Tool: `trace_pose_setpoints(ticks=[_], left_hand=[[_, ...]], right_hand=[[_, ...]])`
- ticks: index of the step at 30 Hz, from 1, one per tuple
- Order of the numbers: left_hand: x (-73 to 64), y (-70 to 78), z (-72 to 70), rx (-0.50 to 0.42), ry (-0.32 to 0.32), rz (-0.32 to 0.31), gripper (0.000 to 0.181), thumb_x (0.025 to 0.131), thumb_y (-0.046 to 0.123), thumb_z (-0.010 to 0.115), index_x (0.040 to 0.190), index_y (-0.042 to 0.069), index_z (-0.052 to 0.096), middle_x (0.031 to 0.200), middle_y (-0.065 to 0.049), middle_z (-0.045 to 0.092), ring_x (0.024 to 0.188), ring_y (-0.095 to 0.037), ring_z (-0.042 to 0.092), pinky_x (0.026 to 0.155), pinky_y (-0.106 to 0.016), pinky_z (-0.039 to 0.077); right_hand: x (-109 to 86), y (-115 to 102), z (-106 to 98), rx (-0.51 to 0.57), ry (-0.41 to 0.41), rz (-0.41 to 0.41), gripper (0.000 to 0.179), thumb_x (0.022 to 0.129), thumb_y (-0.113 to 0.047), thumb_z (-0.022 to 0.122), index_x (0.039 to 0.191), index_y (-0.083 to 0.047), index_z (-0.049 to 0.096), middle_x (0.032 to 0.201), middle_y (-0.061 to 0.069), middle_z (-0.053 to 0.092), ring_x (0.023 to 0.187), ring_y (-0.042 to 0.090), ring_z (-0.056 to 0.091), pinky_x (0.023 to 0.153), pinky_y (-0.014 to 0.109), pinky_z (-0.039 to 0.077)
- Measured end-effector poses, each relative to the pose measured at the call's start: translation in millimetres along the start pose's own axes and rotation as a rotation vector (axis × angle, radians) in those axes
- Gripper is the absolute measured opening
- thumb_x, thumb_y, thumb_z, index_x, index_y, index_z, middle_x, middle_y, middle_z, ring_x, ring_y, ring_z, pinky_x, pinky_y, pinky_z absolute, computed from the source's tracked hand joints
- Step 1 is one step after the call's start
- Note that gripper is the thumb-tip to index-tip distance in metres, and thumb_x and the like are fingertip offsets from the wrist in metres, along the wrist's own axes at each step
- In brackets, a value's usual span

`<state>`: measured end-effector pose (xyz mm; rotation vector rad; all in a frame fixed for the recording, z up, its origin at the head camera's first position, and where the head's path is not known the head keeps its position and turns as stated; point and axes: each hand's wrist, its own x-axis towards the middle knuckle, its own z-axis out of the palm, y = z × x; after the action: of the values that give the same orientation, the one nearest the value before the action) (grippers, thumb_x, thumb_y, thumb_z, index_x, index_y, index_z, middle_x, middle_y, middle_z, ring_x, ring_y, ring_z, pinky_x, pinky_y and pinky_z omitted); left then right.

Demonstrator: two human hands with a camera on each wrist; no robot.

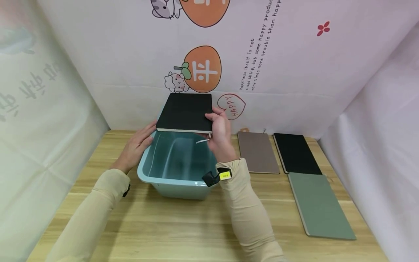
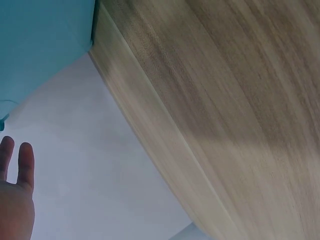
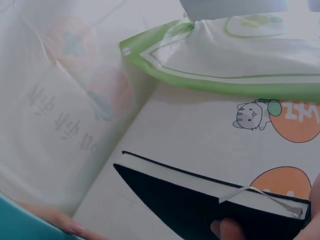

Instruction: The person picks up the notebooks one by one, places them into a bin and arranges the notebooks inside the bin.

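My right hand (image 1: 222, 133) grips a black notebook (image 1: 186, 112) by its right edge, thumb on top of the cover. The notebook lies nearly flat above the far part of a light blue plastic basin (image 1: 176, 182). A pale ribbon bookmark (image 1: 203, 139) hangs from its near right corner; in the right wrist view the notebook (image 3: 165, 200) shows its white page edges. At the basin's left rim is my left hand (image 1: 135, 147), fingers straight, close to the notebook's near left corner. I cannot tell whether they touch the notebook. In the left wrist view, two fingers of the left hand (image 2: 17, 185) show straight.
On the wooden table (image 1: 157, 233), right of the basin, lie a brown notebook (image 1: 258, 153), another black notebook (image 1: 297, 153) and a green notebook (image 1: 320, 205). The green one lies nearest. White printed cloth (image 1: 278, 72) encloses the back and both sides.
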<state>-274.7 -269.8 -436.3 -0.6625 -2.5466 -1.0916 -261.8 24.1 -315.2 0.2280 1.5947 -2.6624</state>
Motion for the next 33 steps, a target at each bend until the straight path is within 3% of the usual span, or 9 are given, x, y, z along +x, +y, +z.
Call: trace_pose_setpoints(ticks=[8, 12, 15, 18, 27, 33], left_hand=[[1.4, 1.1, 3.6, -0.016, 0.0, -0.011, 0.048, 0.11, 0.028, 0.043, 0.158, 0.029, 0.04, 0.168, 0.002, 0.033, 0.157, -0.028, 0.028, 0.124, -0.058, 0.023], [1.0, 3.0, 3.1, -0.021, -0.009, -0.036, 0.049, 0.11, 0.03, 0.041, 0.159, 0.032, 0.037, 0.169, 0.004, 0.03, 0.158, -0.026, 0.026, 0.124, -0.06, 0.022], [0.7, 3.5, 3.6, -0.026, -0.011, -0.036, 0.049, 0.111, 0.03, 0.041, 0.159, 0.035, 0.034, 0.169, 0.001, 0.03, 0.158, -0.025, 0.025, 0.124, -0.061, 0.021], [0.1, 3.1, 3.7, -0.026, -0.013, -0.027, 0.05, 0.111, 0.029, 0.04, 0.159, 0.037, 0.032, 0.169, 0.001, 0.03, 0.158, -0.024, 0.024, 0.124, -0.06, 0.021], [-1.2, 3.6, 0.2, 0.016, -0.029, -0.027, 0.05, 0.111, 0.03, 0.039, 0.159, 0.038, 0.032, 0.169, 0.012, 0.027, 0.158, -0.025, 0.023, 0.124, -0.061, 0.021], [-1.4, 4.2, 0.6, -0.024, -0.036, -0.053, 0.047, 0.111, 0.032, 0.036, 0.158, 0.037, 0.037, 0.169, 0.016, 0.025, 0.159, -0.023, 0.021, 0.123, -0.065, 0.018]], right_hand=[[2.6, 12, 2, 0.023, 0.095, -0.024, 0.048, 0.093, -0.004, 0.051, 0.141, -0.011, 0.05, 0.122, 0.011, 0.058, 0.075, 0.016, 0.064, 0.05, 0.024, 0.042], [5.0, 17, 6, 0.048, 0.118, -0.077, 0.047, 0.09, -0.002, 0.051, 0.137, -0.006, 0.049, 0.125, 0.01, 0.055, 0.094, 0.018, 0.064, 0.072, 0.025, 0.055], [7.0, 22, 7, 0.049, 0.124, -0.084, 0.047, 0.088, -0.001, 0.051, 0.136, -0.005, 0.05, 0.132, 0.012, 0.053, 0.107, 0.023, 0.062, 0.094, 0.033, 0.056], [8.3, 26, 7, 0.028, 0.128, -0.066, 0.048, 0.087, -0.001, 0.05, 0.135, -0.005, 0.051, 0.136, 0.015, 0.053, 0.11, 0.026, 0.062, 0.101, 0.041, 0.054], [14.3, 32, 9, -0.053, 0.153, -0.056, 0.045, 0.084, -0.001, 0.052, 0.129, -0.002, 0.051, 0.115, 0.008, 0.053, 0.097, 0.022, 0.059, 0.088, 0.033, 0.055], [14.8, 32, 7, -0.134, 0.15, -0.033, 0.046, 0.086, -0.001, 0.05, 0.133, -0.003, 0.05, 0.119, 0.009, 0.052, 0.098, 0.022, 0.055, 0.087, 0.033, 0.053]])
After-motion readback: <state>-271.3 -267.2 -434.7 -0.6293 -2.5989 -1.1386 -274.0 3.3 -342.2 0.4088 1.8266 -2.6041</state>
